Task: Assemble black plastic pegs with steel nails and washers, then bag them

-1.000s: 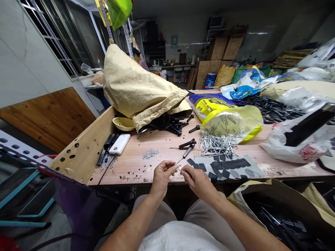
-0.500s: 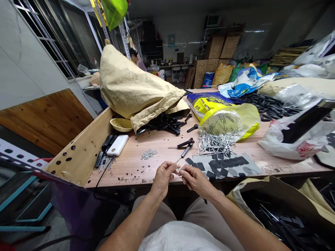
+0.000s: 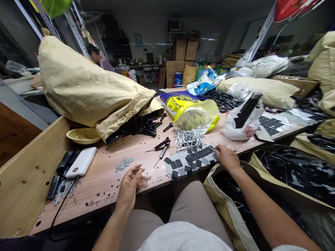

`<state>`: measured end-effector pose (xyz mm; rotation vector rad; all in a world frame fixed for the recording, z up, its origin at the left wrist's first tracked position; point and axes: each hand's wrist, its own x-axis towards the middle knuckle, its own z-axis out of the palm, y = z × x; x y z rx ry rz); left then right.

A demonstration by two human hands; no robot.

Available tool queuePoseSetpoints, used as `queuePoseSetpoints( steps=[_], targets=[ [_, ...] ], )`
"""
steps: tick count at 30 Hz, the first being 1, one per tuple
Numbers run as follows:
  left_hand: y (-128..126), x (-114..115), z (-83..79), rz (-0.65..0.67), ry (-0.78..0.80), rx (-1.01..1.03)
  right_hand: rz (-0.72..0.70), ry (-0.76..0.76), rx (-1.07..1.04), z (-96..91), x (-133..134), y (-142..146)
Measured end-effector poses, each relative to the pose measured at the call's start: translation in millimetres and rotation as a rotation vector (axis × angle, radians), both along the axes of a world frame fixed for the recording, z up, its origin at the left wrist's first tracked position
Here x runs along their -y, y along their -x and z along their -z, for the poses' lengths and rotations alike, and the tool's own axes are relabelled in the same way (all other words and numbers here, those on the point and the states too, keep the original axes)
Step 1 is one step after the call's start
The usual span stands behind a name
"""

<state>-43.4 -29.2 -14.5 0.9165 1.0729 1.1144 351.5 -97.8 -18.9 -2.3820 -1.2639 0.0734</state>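
Observation:
My left hand (image 3: 132, 182) is over the front of the workbench with its fingers loosely spread and nothing visible in them. Close by, to its upper left, lies a small heap of tiny silver metal parts (image 3: 124, 164). My right hand (image 3: 227, 157) is at the right end of a grey sheet (image 3: 172, 157) carrying several black pads (image 3: 195, 155). Its fingertips are pinched together; a thin light sliver shows at them, too small to name. Two black-handled pieces with thin metal shafts (image 3: 163, 150) lie between the hands. Behind the sheet, silver pins (image 3: 187, 137) spill from a yellow bag (image 3: 211, 109).
A large tan sack (image 3: 91, 87) spills black plastic parts (image 3: 140, 127) at the left. A white power bank (image 3: 81, 162) with a cable lies by the wooden side board (image 3: 23, 177). Open sacks of black parts (image 3: 295, 170) stand at the right. A person (image 3: 102, 61) is in the background.
My hands, together half a second ago, are now apart. The right has moved right to the grey sheet; the left has opened. The view has swung right.

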Motion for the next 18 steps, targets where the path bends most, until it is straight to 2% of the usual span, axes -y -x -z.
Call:
queuePoseSetpoints(
  steps=[1, 3, 5, 6, 7, 8, 10, 12, 14, 16, 18],
  targets=[
    [0.1, -0.2, 1.3, 0.001, -0.001, -0.005, 0.014, 0.009, 0.011, -1.3, 3.5, -1.1],
    [-2.9, 1.0, 2.4, 0.016, 0.006, -0.025, -0.041, 0.003, 0.002, -0.1, 8.3, 22.6],
    [-7.1, 3.5, 1.5, 0.021, 0.008, -0.037, -0.207, 0.006, -0.083, 6.0, 10.4, 70.6],
    [-8.5, 4.9, 0.7, 0.017, 0.003, -0.038, -0.341, 0.01, -0.174, 9.8, 11.0, 97.7],
    [-8.8, 6.0, -0.2, 0.012, -0.008, -0.039, -0.525, 0.001, -0.388, 13.4, 11.7, 123.5],
    [-7.6, 6.8, -0.9, 0.004, -0.025, -0.045, -0.624, 0.01, -0.6, 16.3, 12.5, 146.0],
    [-0.6, 7.0, -1.1, -0.014, -0.075, -0.075, -0.713, 0.023, -0.99, 18.9, 14.4, 176.1],
    [11.9, 5.0, 0.7, -0.038, -0.125, -0.133, -0.674, 0.036, -1.171, 17.1, 16.2, 185.7],
    [27.3, 0.8, 4.8, -0.068, -0.172, -0.208, -0.663, 0.034, -1.168, 12.5, 18.1, 179.2],
    [42.7, -5.1, 10.5, -0.102, -0.241, -0.339, -0.665, 0.019, -1.033, 7.8, 22.3, 160.9],
    [55.6, -11.4, 16.5, -0.149, -0.363, -0.585, -0.631, -0.027, -0.799, 7.3, 30.8, 131.6]
  ],
)
